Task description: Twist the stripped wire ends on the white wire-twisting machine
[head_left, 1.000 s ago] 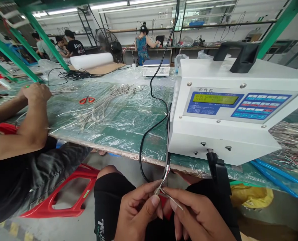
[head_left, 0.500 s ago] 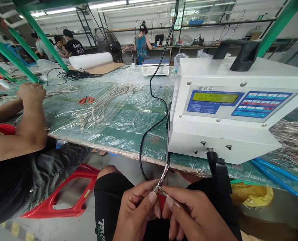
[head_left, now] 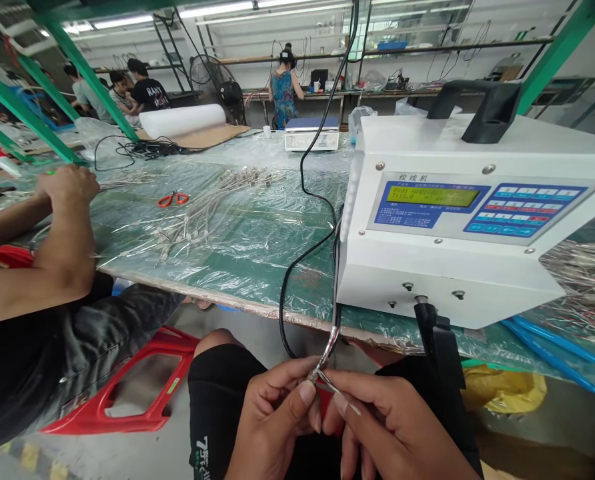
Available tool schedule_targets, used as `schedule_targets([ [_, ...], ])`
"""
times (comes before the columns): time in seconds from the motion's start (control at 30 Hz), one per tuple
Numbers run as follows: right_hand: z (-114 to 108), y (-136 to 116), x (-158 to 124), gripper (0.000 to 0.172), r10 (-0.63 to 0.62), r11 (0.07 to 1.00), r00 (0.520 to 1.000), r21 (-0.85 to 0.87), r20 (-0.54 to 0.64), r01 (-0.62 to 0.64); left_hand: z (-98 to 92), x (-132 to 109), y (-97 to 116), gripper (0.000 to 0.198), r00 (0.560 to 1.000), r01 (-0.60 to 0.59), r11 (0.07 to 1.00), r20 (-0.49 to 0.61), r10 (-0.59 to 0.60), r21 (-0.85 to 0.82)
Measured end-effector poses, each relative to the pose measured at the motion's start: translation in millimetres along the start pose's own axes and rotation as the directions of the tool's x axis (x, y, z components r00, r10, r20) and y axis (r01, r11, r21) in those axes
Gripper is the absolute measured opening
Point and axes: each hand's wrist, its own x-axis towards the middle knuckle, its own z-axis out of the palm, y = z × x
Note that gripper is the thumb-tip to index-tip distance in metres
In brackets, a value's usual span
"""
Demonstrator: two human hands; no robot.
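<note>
My left hand (head_left: 272,420) and my right hand (head_left: 392,433) meet low over my lap, below the table edge. Both pinch the end of a thin silvery cable (head_left: 330,347) that runs up to the left side of the white wire-twisting machine (head_left: 457,200). The left thumb and forefinger grip the cable's tip. The right fingers hold a thin wire strand that sticks out from it. A bundle of similar silvery cables (head_left: 197,213) lies on the plastic-covered green table (head_left: 247,260).
A co-worker's arms (head_left: 52,247) rest on the table at the left. Red scissors (head_left: 173,199) lie near the cable bundle. A black power cord (head_left: 302,180) hangs down beside the machine. A red stool (head_left: 127,393) stands below. Other people work in the background.
My hands have stayed pinched on the cable end, shifting only slightly. The co-worker's hand at the left has moved a little.
</note>
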Motion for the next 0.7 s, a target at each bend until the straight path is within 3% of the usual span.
schedule_targets([
  [0.17,-1.1,-3.5,0.8,0.037,-0.034,0.999,0.999,-0.002,-0.001,0.034,0.4,0.3,0.9,0.028,1.0,-0.021,0.999,-0.001,0.021,0.033],
  [0.5,2.6,-9.3,0.0,0.038,0.016,0.999,1.0,-0.041,-0.003,-0.016,-0.2,1.6,-3.0,0.024,0.995,-0.102,0.992,-0.004,0.102,0.074],
  [0.7,2.8,-4.9,0.5,0.035,-0.02,1.0,1.0,0.003,0.006,0.02,0.9,0.9,-4.6,0.024,0.996,-0.087,0.996,-0.012,0.088,0.026],
])
